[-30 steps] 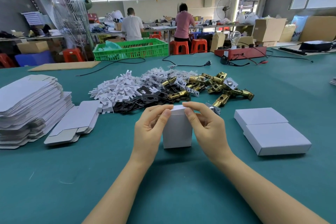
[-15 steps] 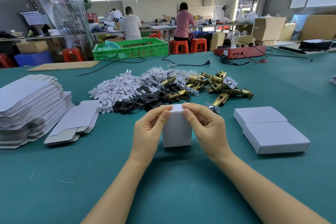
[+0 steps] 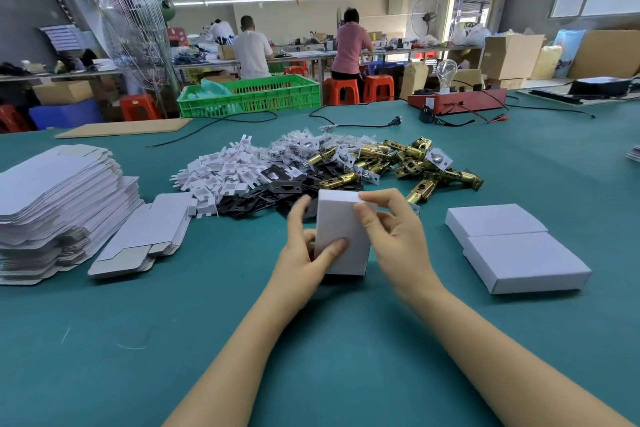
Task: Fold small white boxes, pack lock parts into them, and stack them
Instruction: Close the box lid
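Box (image 3: 341,236) held upright between my hands, near the middle of the green table (image 3: 242,340). My left hand (image 3: 304,253) grips its left side, thumb pressed across the near face, fingers curled behind. My right hand (image 3: 391,236) pinches the top right corner between thumb and forefinger. Two finished boxes (image 3: 512,246) lie flat to the right. Lock parts (image 3: 346,166) are heaped just beyond; flat blanks (image 3: 59,201) are stacked far left.
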Available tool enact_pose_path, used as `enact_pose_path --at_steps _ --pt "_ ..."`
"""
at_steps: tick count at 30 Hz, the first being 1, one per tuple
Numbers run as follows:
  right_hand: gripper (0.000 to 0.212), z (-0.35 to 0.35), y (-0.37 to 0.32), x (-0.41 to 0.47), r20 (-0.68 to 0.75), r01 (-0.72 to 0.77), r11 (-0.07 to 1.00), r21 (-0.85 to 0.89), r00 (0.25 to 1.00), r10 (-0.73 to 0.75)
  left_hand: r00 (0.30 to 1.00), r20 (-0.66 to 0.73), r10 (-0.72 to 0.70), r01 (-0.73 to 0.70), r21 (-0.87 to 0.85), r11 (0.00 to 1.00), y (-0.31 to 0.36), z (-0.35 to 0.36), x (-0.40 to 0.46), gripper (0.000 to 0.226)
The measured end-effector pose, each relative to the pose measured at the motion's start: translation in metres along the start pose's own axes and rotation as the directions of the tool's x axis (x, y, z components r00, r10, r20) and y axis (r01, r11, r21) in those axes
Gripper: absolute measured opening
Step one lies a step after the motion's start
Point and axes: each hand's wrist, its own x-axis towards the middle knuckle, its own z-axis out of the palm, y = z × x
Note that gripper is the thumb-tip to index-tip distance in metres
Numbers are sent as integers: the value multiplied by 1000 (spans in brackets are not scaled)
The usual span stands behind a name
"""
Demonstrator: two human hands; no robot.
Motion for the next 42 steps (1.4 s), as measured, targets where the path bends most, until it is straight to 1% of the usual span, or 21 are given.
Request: enact_pose_path --at_steps 2,3,5,7,8,10,11,14,15,17,19,21,23,25,26,29,31,34,38,40,42 --pt "5 -7 3 5 -120 -126 988 88 983 137 1000 9 -15 14 86 996 -1 0 2 36" --pt "4 -12 4 7 -163 -210 969 132 959 230 999 0 -37 37 89 995 -1 1 2 28" --pt "7 -17 9 8 -173 -367 917 153 904 391 995 11 -102 102 -3 995 -1 7 2 28" --pt "11 -19 15 9 -145 -428 904 15 893 425 987 13 -160 161 -101 982 0 8 3 29" --pt "14 -19 16 8 -126 -402 908 -118 913 388 982 -1 -188 185 -142 972 1 7 3 26" --pt "25 -17 15 7 -45 -258 873 -413 964 263 970 -41 -239 226 -209 952 1 3 4 18" --pt "39 -16 13 6 32 -182 843 -505 973 229 964 -59 -260 240 -227 944 0 1 5 14" --pt "106 -11 3 0 237 -82 770 -633 926 293 954 -115 -276 243 -241 940 -4 0 7 10" --pt "116 -11 1 0 271 -18 723 -690 921 281 953 -139 -271 236 -224 946 -6 0 8 12" --pt "119 -15 -1 1 313 110 619 -778 922 230 953 -173 -248 220 -166 961 -8 1 9 12" --pt "116 -18 -1 2 347 187 542 -819 914 208 960 -178 -217 206 -77 975 -8 2 9 13" --pt "118 -17 -1 -2 373 147 578 -803 880 294 967 -149 -207 209 -7 978 -5 3 7 25" --pt "117 -12 -3 -7 376 52 639 -767 845 381 967 -126 -220 219 -21 975 -4 3 5 29" --pt "110 -9 -8 -9 336 24 623 -782 858 389 973 -92 -214 208 -70 976 -3 3 4 21" --pt "107 -9 -12 -9 311 25 589 -808 866 391 975 -66 -212 204 -108 973 -2 3 3 19" --pt "99 -16 -34 -5 232 24 433 -901 871 433 973 3 -229 225 -199 954 1 4 3 26" --pt "91 -27 -52 -1 176 -41 387 -921 842 510 969 11 -246 242 -215 946 2 4 4 26" --pt "89 -58 -77 -2 101 -154 332 -931 764 637 968 16 -252 250 -195 948 1 4 5 26" --pt "83 -105 -91 -33 -157 -333 176 -926 766 624 968 46 -248 252 -134 958 -3 4 6 26" --pt "87 -124 -92 -50 -294 -421 81 -903 745 599 968 54 -245 249 -112 962 -5 4 6 27" --pt "89 -139 -89 -60 -385 -468 -7 -884 717 581 969 57 -241 245 -94 965 -6 4 6 27"
